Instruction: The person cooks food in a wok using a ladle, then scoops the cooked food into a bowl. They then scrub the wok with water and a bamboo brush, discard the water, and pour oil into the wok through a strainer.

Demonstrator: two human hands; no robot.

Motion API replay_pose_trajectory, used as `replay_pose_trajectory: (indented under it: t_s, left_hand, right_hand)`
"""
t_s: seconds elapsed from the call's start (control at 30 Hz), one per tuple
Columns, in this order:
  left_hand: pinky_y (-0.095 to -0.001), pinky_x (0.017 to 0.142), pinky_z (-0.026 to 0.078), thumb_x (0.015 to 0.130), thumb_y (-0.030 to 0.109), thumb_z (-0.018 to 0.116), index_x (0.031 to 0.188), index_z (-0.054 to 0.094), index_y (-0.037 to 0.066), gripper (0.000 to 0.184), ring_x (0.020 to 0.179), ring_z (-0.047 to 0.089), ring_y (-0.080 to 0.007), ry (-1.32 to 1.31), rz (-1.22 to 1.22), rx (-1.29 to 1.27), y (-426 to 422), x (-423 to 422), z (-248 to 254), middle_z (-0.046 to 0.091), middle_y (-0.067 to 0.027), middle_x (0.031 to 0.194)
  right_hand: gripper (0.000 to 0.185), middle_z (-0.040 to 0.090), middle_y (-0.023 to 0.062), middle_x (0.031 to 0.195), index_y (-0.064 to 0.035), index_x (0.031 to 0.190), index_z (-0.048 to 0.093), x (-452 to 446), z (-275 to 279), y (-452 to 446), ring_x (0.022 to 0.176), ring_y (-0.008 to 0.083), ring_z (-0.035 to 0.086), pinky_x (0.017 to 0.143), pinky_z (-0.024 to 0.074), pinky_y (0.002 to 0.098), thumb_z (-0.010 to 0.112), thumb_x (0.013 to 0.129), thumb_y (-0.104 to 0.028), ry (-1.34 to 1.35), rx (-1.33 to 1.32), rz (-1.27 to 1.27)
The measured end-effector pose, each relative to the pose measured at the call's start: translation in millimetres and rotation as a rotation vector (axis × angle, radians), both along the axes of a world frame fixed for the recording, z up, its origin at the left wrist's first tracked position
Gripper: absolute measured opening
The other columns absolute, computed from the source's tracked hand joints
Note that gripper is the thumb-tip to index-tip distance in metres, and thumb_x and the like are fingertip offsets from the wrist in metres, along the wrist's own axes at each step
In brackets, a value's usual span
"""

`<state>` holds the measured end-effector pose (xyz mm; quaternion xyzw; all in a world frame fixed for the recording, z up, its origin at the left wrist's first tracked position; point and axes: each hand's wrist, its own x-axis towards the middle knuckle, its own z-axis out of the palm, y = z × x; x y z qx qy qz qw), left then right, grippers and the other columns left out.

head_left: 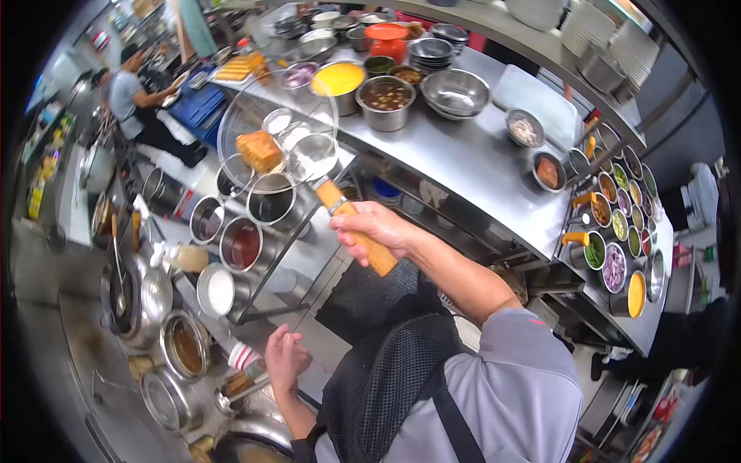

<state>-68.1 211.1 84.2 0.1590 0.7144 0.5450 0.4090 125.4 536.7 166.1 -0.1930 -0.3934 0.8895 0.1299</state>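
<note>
My right hand (pixel 374 230) is closed around the wooden handle (pixel 359 231) of a round wire-mesh skimmer (pixel 316 116). In its mesh rests a golden-brown fried block (pixel 259 151), perhaps tofu or bread. The skimmer is held out in front of me, over metal pots and the near edge of the steel counter. My left hand (pixel 285 356) is low at my left side, fingers loosely bent and nothing visible in it. Close by it are a red-and-white striped cloth or cup (pixel 244 357) and a pot of white powder or liquid (pixel 218 291).
A steel counter (pixel 455 147) carries a pot of dark soup (pixel 386 100), a yellow-filled pot (pixel 340 81) and stacked bowls (pixel 455 94). Several ingredient tins (pixel 614 266) stand at right. A wok (pixel 120 297) sits left on the stove side. A co-worker (pixel 135 96) stands at far left.
</note>
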Motion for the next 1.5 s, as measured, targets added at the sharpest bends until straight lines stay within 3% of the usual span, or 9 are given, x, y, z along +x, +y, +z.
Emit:
replay_pose_trajectory:
  t_s: [0.47,0.7,0.87,0.97,1.07,1.3,1.37,1.47,1.5]
  left_hand:
    - [-0.0274,0.073,0.055,0.103,0.022,0.061,0.134,0.054,0.002,0.038,0.086,0.067,-0.0153,-0.104,-0.544,0.180,398,150,-41,0.069,-0.0105,0.107]
    - [-0.0408,0.088,0.058,0.102,0.022,0.062,0.142,0.037,-0.004,0.054,0.105,0.066,-0.0314,-0.328,-0.317,0.283,594,225,-50,0.057,-0.0216,0.126]
    - [-0.0428,0.087,0.059,0.102,0.024,0.061,0.134,0.039,-0.004,0.048,0.102,0.066,-0.0347,-0.480,-0.322,0.122,690,239,-64,0.058,-0.0223,0.118]
    - [-0.0397,0.079,0.061,0.101,0.018,0.061,0.124,0.045,-0.004,0.036,0.091,0.069,-0.0319,-0.458,-0.391,0.100,713,245,-74,0.060,-0.0197,0.110]
    - [-0.0391,0.075,0.062,0.099,0.013,0.061,0.116,0.050,-0.002,0.025,0.084,0.069,-0.0287,-0.383,-0.365,0.101,725,248,-111,0.063,-0.0164,0.101]
    - [-0.0351,0.060,0.058,0.098,0.008,0.054,0.115,0.051,0.003,0.018,0.071,0.066,-0.0216,-0.271,-0.394,0.240,695,255,-124,0.064,-0.0098,0.087]
    - [-0.0343,0.063,0.054,0.098,0.016,0.060,0.112,0.055,0.006,0.018,0.075,0.064,-0.0171,-0.073,-0.478,0.263,643,250,-100,0.064,-0.0061,0.084]
    - [-0.0305,0.070,0.054,0.098,0.017,0.063,0.108,0.058,0.006,0.016,0.078,0.064,-0.0143,-0.247,-0.585,0.346,553,238,-86,0.065,-0.0045,0.091]
    - [-0.0308,0.077,0.056,0.104,0.031,0.061,0.121,0.057,0.008,0.029,0.090,0.066,-0.0144,-0.225,-0.653,0.330,521,231,-78,0.065,-0.0040,0.101]
  right_hand:
    - [0.019,0.056,0.0030,0.074,-0.0083,0.103,0.049,238,-43,215,0.053,0.0121,0.056,0.042,0.0510,0.0309,0.061,0.100,-0.022,-0.306,0.118,-0.634]
    - [0.018,0.056,0.0048,0.072,-0.0051,0.102,0.047,272,-59,253,0.049,0.0136,0.055,0.043,0.0505,0.0332,0.056,0.101,-0.021,-0.616,0.278,-0.742]
    - [0.021,0.059,0.0076,0.068,-0.0004,0.098,0.049,273,-55,253,0.047,0.0145,0.057,0.040,0.0472,0.0346,0.055,0.101,-0.021,-0.807,0.449,-0.800]
    - [0.025,0.066,0.0242,0.079,0.0002,0.103,0.051,284,-82,257,0.066,0.0424,0.066,0.061,0.0526,0.0512,0.056,0.099,-0.024,-1.034,0.775,-0.750]
    - [0.026,0.067,0.0299,0.091,-0.0006,0.106,0.052,285,-51,250,0.085,0.0517,0.064,0.074,0.0494,0.0574,0.059,0.097,-0.023,-1.141,0.858,-0.705]
    - [0.046,0.067,0.0217,0.112,-0.0059,0.127,0.052,311,-92,237,0.090,0.0452,0.068,0.076,0.0549,0.0536,0.069,0.086,-0.019,-1.324,1.385,-0.673]
    - [0.051,0.068,0.0204,0.114,-0.0053,0.131,0.054,306,-93,233,0.098,0.0426,0.068,0.082,0.0550,0.0515,0.071,0.084,-0.016,-1.283,1.451,-0.692]
    - [0.050,0.068,0.0252,0.114,-0.0018,0.134,0.053,275,-87,230,0.099,0.0456,0.067,0.084,0.0547,0.0494,0.071,0.090,-0.016,-1.127,1.520,-0.765]
    - [0.045,0.068,0.0273,0.107,0.0013,0.131,0.053,257,-83,231,0.094,0.0462,0.068,0.081,0.0543,0.0489,0.069,0.093,-0.017,-1.022,1.541,-0.765]
